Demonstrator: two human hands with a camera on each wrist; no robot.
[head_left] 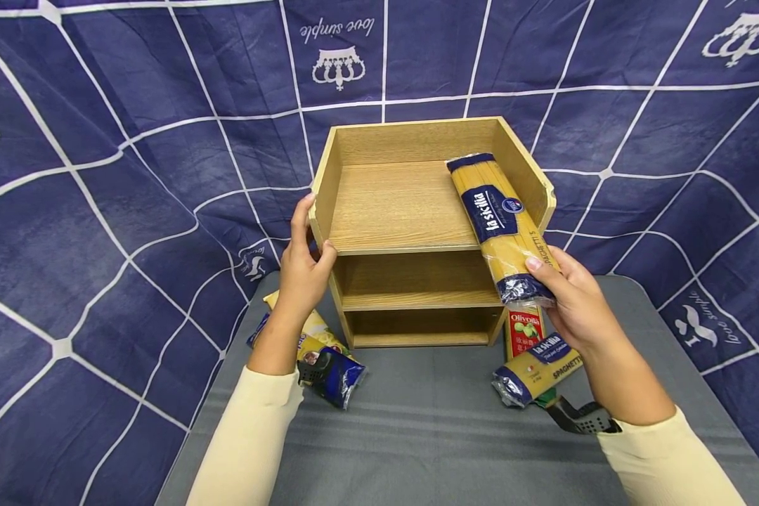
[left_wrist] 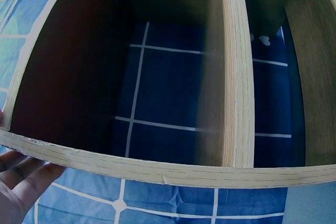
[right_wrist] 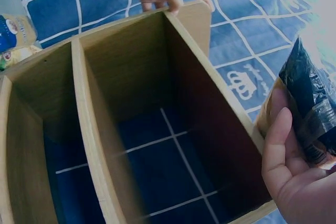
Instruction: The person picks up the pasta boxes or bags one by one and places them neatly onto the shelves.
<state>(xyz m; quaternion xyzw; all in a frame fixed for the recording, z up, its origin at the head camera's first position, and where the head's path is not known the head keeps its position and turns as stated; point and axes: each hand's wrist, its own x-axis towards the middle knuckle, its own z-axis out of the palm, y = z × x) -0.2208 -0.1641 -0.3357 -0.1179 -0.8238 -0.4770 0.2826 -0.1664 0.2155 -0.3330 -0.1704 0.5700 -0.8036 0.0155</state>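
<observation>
A pack of spaghetti (head_left: 490,218) in clear wrap with a dark blue label slants over the right side of the wooden shelf's top tray. My right hand (head_left: 575,299) grips its near end, thumb on top; the fingers beneath are mostly hidden. In the right wrist view the dark end of the spaghetti pack (right_wrist: 310,103) rises from the hand. My left hand (head_left: 306,267) holds the left side panel of the wooden shelf (head_left: 411,246) near its front corner. From the left wrist, the fingers of the left hand (left_wrist: 26,182) lie along the panel's outer face.
Another spaghetti pack (head_left: 537,369) lies on the grey tabletop (head_left: 417,429) right of the shelf, over a red and green Olivoilà box (head_left: 523,330). Left of the shelf, yellow and blue food bags (head_left: 329,358) lie partly behind the left forearm. A blue checked cloth (head_left: 228,91) hangs behind.
</observation>
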